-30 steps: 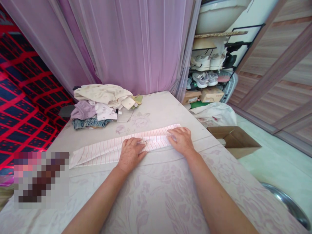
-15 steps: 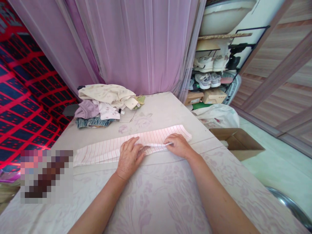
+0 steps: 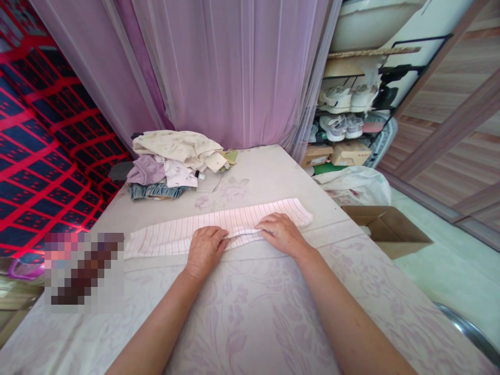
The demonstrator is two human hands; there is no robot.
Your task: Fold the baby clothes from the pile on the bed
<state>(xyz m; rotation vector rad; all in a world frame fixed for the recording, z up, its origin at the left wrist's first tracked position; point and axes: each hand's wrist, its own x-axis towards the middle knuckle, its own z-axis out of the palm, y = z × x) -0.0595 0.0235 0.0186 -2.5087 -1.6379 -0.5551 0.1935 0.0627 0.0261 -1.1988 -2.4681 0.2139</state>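
A white garment with pink stripes [image 3: 164, 233] lies in a long, narrow folded strip across the surface in front of me. Its exact kind is not plain. My left hand [image 3: 205, 250] has its fingers curled over the near edge at the middle of the strip, thumb tucked in close. A short way to the right, my right hand [image 3: 282, 233] grips the same near edge, fingertips pinching a raised fold. Between the two hands the edge is slightly lifted and rumpled.
Behind to the left sits a pile of clothes [image 3: 175, 151] on the floral covering [image 3: 250, 323]. Purple curtains [image 3: 234, 73] hang at the back. On the right stand a shoe rack [image 3: 351, 112] and an open cardboard box [image 3: 390, 224]. A pixelated patch hides something at left.
My right hand has shifted slightly left along the edge, and its fold lies lower. My left hand's fingers have drawn closer together. The camera view has turned a little.
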